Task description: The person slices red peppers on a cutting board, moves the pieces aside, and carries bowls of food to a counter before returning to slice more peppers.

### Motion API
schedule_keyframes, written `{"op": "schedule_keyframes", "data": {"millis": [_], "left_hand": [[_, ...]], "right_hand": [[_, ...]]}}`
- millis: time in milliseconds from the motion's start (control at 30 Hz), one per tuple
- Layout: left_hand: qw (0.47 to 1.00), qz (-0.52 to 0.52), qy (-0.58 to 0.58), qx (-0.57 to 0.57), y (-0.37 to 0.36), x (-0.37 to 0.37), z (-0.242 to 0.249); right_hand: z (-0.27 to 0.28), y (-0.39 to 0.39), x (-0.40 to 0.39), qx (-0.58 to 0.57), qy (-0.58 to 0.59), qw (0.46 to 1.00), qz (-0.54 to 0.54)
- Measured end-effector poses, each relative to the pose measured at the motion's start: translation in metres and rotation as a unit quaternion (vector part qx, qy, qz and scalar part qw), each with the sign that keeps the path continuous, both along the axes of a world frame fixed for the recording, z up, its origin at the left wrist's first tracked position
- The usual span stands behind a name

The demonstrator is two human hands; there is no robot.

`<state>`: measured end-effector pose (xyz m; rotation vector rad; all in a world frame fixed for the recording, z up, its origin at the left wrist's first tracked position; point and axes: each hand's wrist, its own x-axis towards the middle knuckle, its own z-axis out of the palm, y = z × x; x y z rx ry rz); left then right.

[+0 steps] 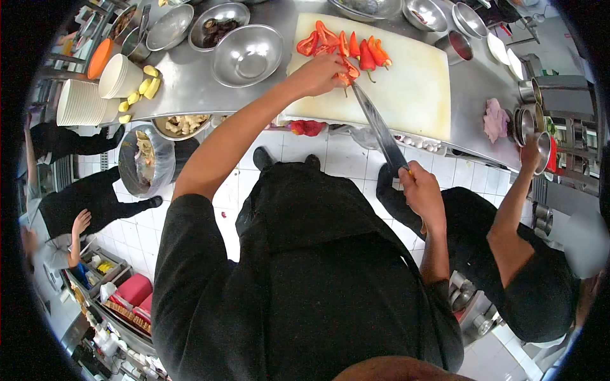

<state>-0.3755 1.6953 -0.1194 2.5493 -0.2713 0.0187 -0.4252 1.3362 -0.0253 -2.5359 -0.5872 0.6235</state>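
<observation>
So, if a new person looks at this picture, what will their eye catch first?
Probably the long knife, slanting from the right grip to a cut pepper at the left grip. Next, the vivid red peppers near the far edge of the pale cutting board. Left of it shines a wide steel bowl.

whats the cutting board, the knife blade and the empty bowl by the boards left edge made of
The cutting board looks like matte, cream-coloured plastic: no wood grain shows. The knife blade seems to be smooth steel, given its grey sheen. The bowl is probably polished stainless steel, with bright reflections inside.
</observation>
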Motion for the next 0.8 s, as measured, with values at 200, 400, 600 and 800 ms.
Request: {"op": "schedule_keyframes", "data": {"millis": [200, 400, 600, 800], "left_hand": [[1.0, -0.005, -0.003, -0.006, 0.001, 0.01, -0.009], [1.0, -0.003, -0.018, -0.014, -0.002, 0.011, -0.006], [0.999, -0.007, -0.042, -0.024, 0.003, 0.009, -0.014], [0.999, -0.006, -0.033, -0.035, 0.01, 0.01, -0.02]], "right_hand": [[0.024, 0.014, 0.003, -0.074, 0.041, 0.996, -0.012], [0.021, 0.023, 0.006, -0.077, 0.005, 0.997, 0.021], [0.009, 0.025, 0.006, -0.054, 0.047, 0.997, 0.009], [-0.014, 0.016, 0.022, 0.04, 0.307, 0.943, -0.126]]}}
